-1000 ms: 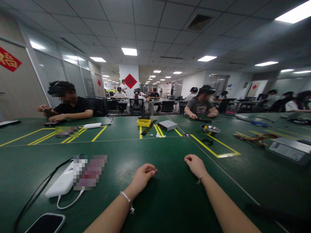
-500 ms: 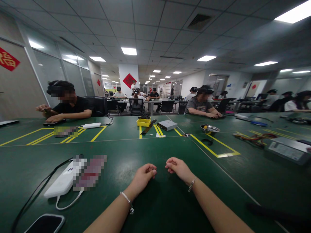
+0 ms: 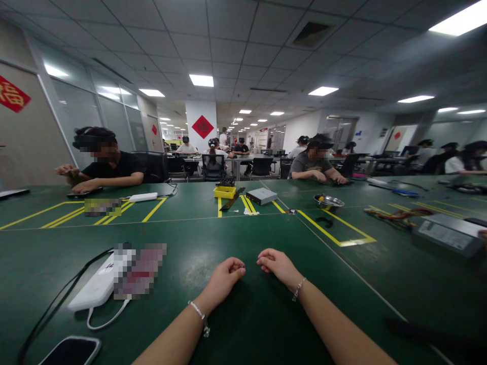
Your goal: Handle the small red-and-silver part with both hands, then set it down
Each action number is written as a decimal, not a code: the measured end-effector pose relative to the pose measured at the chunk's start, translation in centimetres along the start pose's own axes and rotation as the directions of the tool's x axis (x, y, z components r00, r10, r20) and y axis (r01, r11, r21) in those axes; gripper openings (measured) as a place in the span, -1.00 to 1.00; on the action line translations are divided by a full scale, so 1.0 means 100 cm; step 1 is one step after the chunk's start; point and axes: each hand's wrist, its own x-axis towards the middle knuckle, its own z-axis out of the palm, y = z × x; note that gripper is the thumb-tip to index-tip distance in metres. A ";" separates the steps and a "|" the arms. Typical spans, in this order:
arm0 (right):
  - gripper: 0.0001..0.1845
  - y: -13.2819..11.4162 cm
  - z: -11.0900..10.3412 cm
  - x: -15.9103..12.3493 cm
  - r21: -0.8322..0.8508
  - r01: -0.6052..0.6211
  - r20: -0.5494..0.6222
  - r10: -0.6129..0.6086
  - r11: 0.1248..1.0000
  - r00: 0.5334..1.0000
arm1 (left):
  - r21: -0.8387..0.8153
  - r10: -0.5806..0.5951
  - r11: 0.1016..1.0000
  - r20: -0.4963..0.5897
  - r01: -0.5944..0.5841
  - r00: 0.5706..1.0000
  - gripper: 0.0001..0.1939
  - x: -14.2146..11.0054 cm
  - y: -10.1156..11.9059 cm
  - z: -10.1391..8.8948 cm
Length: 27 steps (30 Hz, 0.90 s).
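Note:
My left hand (image 3: 225, 276) is just above the green table (image 3: 182, 334), fingers curled and thumb pressed against them. At its fingertips there is a tiny shiny spot, too small to name. Facing it, a short gap away, my right hand (image 3: 279, 267) has its fingers bent in a pinch. Whatever it may hold is hidden by the fingers. Both wrists wear silvery bracelets. Left of my hands lie a white power bank (image 3: 97, 284) with a cable and a blurred-out flat object (image 3: 140, 271) against it. A phone (image 3: 70, 351) lies at the near left edge.
Farther back stand a yellow bin (image 3: 224, 192), a grey metal drive box (image 3: 262, 195) and a metal bowl (image 3: 329, 202). At right is a power supply unit (image 3: 449, 234) with bundled wires. Two co-workers (image 3: 110, 165) (image 3: 314, 162) sit across the table. Yellow tape marks the surface.
My right hand has moved left, close to my left hand, which has stayed nearly still. The co-worker at the right across the table has shifted their hands to the right.

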 end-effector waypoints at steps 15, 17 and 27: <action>-0.76 0.000 0.007 -0.003 0.048 0.006 0.090 -0.010 0.999 0.996 | -0.070 0.011 0.998 0.060 -0.006 0.998 -0.68 -0.004 0.009 0.000; -0.78 -0.002 0.009 -0.004 0.070 0.004 0.098 -0.011 0.998 0.995 | -0.057 0.017 0.998 0.060 -0.014 0.998 -0.68 -0.004 0.008 0.000; -0.83 0.000 0.015 -0.003 0.128 -0.043 0.053 0.036 0.991 0.998 | 0.039 0.030 0.999 0.025 -0.031 0.999 -0.75 -0.001 0.001 0.001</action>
